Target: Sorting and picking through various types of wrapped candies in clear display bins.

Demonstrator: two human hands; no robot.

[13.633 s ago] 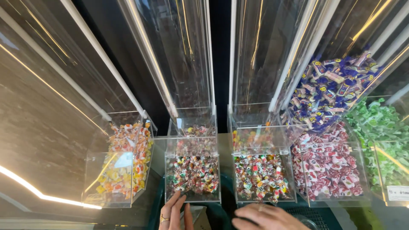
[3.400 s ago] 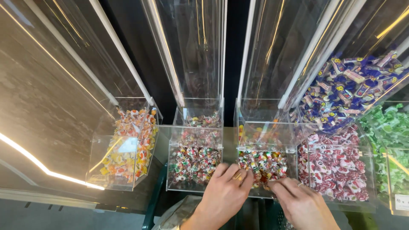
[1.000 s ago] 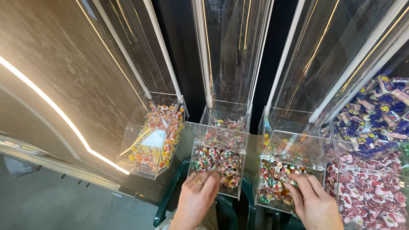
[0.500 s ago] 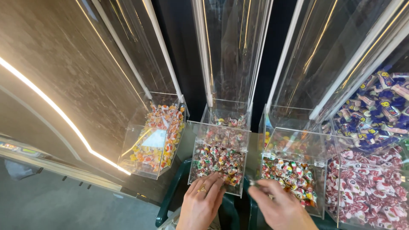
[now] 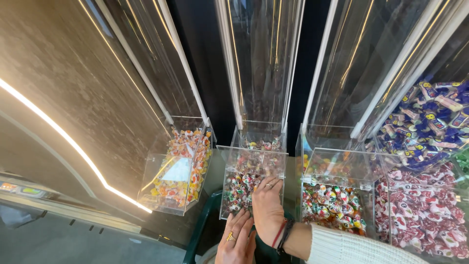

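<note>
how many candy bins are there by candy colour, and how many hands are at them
orange and yellow candy bin: 1
mixed-colour candy bins: 2
red and white candy bin: 1
blue candy bin: 1
hands, left hand and right hand: 2
Total: 5 bins, 2 hands

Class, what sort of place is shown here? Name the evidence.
Probably a pick-and-mix sweet shop: tall clear dispenser chutes feed clear bins of wrapped sweets, and the right hand reaches into one.
</note>
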